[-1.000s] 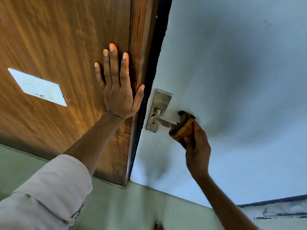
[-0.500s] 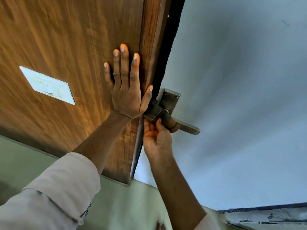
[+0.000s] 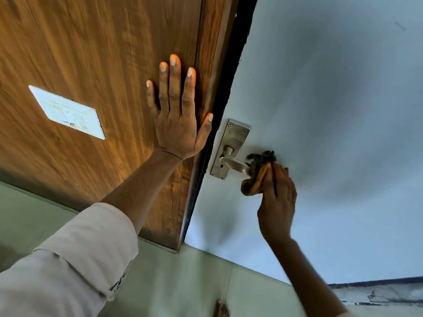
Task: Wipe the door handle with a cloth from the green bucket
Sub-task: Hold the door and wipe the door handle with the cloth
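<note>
So, head view only, looking at the door from close up:

Door: a grey-blue door (image 3: 320,110) fills the right side, with a wood-grain panel (image 3: 91,65) on the left and a dark edge strip (image 3: 229,88) running between them.

Left hand: the left hand (image 3: 178,124) lies flat and open on the wood panel, fingers spread and pointing up, thumb reaching out toward the dark strip. It holds nothing. A pale rolled sleeve (image 3: 75,259) covers the forearm lower down.

Door handle: a brushed metal door handle (image 3: 231,164) sits on a tall metal backplate (image 3: 231,145) just right of the dark strip. The lever points right, and its far end disappears into the cloth.

Cloth: a brownish-orange cloth (image 3: 256,177) with dark patches is bunched around the tip of the lever, touching it.

Right hand: the right hand (image 3: 277,202) comes up from below and is closed around the cloth, fingers curled over the bundle, pressing it onto the lever end.

Other stuff: a white rectangular plate (image 3: 66,112) is stuck on the wood panel, well left of the open hand. Pale green floor tiles (image 3: 183,282) show at the bottom. Toes of a foot (image 3: 220,308) peek in at the bottom edge.
</note>
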